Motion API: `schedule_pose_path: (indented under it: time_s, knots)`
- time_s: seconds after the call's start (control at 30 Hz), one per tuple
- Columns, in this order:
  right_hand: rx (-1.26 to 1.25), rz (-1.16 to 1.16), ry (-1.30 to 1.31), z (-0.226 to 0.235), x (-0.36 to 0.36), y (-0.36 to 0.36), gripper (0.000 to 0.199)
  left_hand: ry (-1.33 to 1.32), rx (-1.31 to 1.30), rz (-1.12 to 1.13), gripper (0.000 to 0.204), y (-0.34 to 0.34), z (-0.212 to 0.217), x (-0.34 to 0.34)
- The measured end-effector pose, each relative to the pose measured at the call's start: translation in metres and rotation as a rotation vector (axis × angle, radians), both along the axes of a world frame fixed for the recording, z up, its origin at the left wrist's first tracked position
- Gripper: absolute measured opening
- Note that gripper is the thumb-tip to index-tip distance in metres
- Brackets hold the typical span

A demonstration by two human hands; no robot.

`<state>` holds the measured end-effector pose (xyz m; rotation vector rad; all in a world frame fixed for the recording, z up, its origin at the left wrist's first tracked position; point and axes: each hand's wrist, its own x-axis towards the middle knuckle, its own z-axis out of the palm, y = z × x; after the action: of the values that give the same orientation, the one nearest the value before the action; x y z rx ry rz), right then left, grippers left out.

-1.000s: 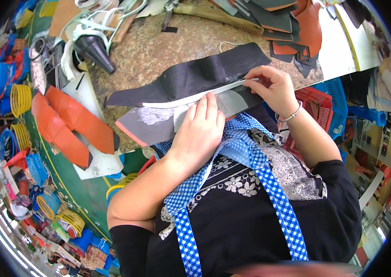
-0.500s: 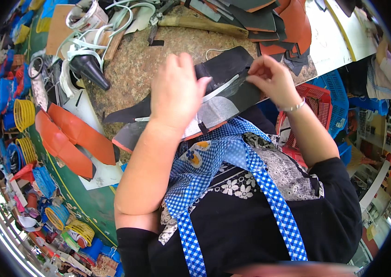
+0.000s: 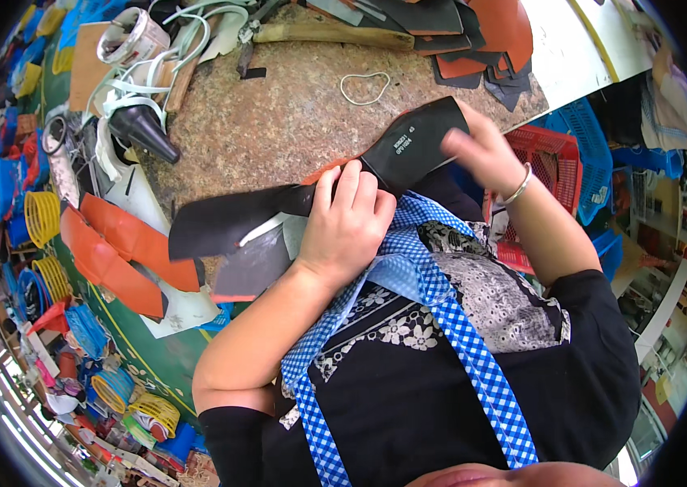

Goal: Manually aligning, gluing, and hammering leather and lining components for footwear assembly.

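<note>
A black leather-like shoe upper piece (image 3: 421, 146) lies bent across the near edge of the work board, its right flap showing small pale print. My left hand (image 3: 347, 215) is closed over its narrow middle, fingers curled on the far edge. My right hand (image 3: 486, 154) is at the right end of the flap; its fingers are hidden behind it and the thumb is smeared by motion. Left of my left hand, a long black part (image 3: 226, 219) stretches over a grey panel (image 3: 254, 264) with an orange edge. A white strip (image 3: 262, 230) lies between them.
A thin loop of cord (image 3: 365, 88) lies on the speckled board (image 3: 278, 122). Behind are a wooden handle (image 3: 335, 34) and stacked orange and dark pieces (image 3: 498, 40). At left are a black cone-shaped tool (image 3: 142, 132), a white tub (image 3: 132, 39) and orange pieces (image 3: 120, 256). Red baskets (image 3: 546, 166) stand at right.
The black piece has been turned so its printed side shows at right. My left hand has moved down and right onto its middle. The cord loop is now uncovered.
</note>
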<state>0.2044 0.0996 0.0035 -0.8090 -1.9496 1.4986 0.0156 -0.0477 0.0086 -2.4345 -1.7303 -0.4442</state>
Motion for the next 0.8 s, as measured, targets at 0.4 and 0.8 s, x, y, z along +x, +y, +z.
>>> schedule_pose_path:
  time_s: [0.4, 0.8]
  knots:
    - [0.568, -0.156, -0.391, -0.008, 0.005, 0.009, 0.029, -0.057, -0.257, -0.124, 0.023, 0.035, -0.001, 0.01]
    - [0.827, 0.464, -0.655, -0.003, 0.006, -0.036, 0.082, 0.192, -0.041, -0.092, 0.015, -0.009, -0.002, -0.005]
